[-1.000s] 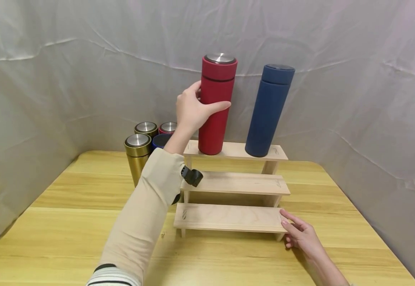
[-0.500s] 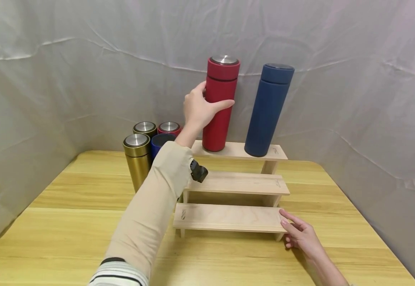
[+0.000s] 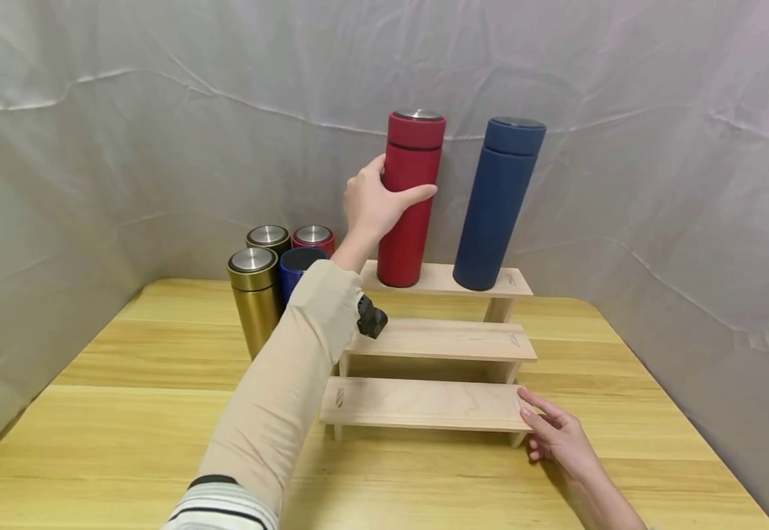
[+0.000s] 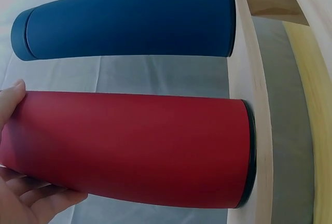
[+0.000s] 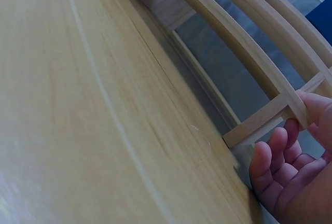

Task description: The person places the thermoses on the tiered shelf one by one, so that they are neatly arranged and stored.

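Note:
My left hand [image 3: 374,202] grips a red thermos flask [image 3: 414,177], thumb across the front and fingers around the far side. The flask stands on the top step of a three-step wooden display rack [image 3: 424,403]; in the left wrist view its dark base meets the board. To its right on that step, a blue thermos flask [image 3: 500,206] stands apart from it. My right hand [image 3: 560,438] pinches the right end of the rack's lowest step. In the right wrist view its thumb lies over the board's edge, with curled fingers [image 5: 277,143] beneath.
Left of the rack, on the wooden table [image 3: 126,412], several shorter flasks stand close together: a gold one [image 3: 255,309] in front, a blue one [image 3: 292,276] partly behind my sleeve, and a red one [image 3: 314,235] behind. Grey cloth [image 3: 159,147] hangs around the table.
My left hand has carried the red flask to the right along the top step, closer to the blue flask; lately it has sunk slightly. The right hand and rack have stayed put.

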`<state>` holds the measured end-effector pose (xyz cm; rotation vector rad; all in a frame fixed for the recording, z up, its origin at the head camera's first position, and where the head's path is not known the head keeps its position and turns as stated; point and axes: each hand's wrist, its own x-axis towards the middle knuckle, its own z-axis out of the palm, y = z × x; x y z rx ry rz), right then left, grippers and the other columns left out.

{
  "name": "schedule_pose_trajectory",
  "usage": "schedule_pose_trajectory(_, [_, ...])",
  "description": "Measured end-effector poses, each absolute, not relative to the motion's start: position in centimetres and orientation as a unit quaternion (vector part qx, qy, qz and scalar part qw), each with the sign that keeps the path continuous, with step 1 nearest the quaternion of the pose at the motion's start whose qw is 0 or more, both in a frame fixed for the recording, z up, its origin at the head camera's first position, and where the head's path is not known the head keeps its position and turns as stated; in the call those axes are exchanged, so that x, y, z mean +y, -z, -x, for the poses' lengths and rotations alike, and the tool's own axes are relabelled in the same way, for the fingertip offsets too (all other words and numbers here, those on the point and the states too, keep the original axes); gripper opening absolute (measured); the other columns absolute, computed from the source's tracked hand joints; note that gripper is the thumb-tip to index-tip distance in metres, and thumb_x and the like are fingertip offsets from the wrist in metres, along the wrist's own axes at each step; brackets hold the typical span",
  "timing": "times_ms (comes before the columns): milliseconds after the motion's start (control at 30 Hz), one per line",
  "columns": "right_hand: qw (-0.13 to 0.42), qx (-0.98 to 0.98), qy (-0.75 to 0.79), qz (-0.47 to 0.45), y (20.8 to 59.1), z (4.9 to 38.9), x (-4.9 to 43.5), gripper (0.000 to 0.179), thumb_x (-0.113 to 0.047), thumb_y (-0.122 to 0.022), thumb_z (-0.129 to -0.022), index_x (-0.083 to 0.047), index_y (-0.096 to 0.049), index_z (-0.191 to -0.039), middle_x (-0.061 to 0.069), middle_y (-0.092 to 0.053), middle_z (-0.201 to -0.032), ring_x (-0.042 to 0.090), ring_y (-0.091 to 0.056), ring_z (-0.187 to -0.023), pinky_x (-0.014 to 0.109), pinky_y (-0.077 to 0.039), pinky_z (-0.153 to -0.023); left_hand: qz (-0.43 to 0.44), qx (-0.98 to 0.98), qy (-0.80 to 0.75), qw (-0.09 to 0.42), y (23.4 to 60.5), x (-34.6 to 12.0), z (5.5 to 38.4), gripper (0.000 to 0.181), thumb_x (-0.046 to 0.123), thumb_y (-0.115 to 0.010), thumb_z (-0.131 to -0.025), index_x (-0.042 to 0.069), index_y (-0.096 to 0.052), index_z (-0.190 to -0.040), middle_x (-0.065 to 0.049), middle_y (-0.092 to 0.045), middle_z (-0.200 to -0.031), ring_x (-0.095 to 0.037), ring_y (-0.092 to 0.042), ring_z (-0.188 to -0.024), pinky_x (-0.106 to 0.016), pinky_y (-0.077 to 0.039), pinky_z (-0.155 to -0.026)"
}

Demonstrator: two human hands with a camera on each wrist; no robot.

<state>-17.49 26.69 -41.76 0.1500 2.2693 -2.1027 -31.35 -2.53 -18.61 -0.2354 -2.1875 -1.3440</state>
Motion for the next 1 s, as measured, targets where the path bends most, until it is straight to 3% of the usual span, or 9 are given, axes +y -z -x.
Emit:
schedule_pose_trajectory(467, [0.026, 0.731, 0.68, -0.052, 41.9, 17.3, 26.8, 0.029, -0.014, -0.058, -0.087, -0.04, -0.063, -0.098, 0.0, -0.047, -0.067, 0.008, -0.047, -0.049, 0.022, -0.046, -0.044, 0.062, -0.833, 0.477, 0.272, 18.3, -2.8, 31.3, 0.065, 0.046, -0.072, -0.067, 0.016, -0.052, -0.121, 0.002, -0.06, -0.103, -0.01, -0.055, -0.087, -0.026, -0.046, -0.071])
schedule_pose_trajectory(700, [0.024, 0.732, 0.68, -0.048, 41.7, 17.2, 26.9, 0.028, -0.014, -0.058, -0.087, -0.04, -0.063, -0.098, 0.001, -0.048, -0.065, 0.008, -0.047, -0.048, 0.022, -0.046, -0.044, 0.061, -0.858, 0.457, 0.227, 18.0, -3.2, 31.1, 0.077, 0.044, -0.073, -0.068, 0.015, -0.04, -0.131, -0.001, -0.054, -0.115, -0.013, -0.053, -0.097, -0.029, -0.046, -0.077])
schedule_pose_trajectory(1000, [0.027, 0.729, 0.683, -0.044, 41.8, 17.4, 26.9, 0.029, -0.014, -0.058, -0.087, -0.041, -0.062, -0.097, 0.001, -0.049, -0.063, 0.008, -0.047, -0.047, 0.022, -0.046, -0.043, 0.099, -0.834, 0.509, 0.19, 18.8, -4.4, 30.5, 0.075, 0.039, -0.071, -0.072, 0.013, -0.036, -0.132, -0.003, -0.05, -0.12, -0.014, -0.051, -0.102, -0.027, -0.047, -0.077])
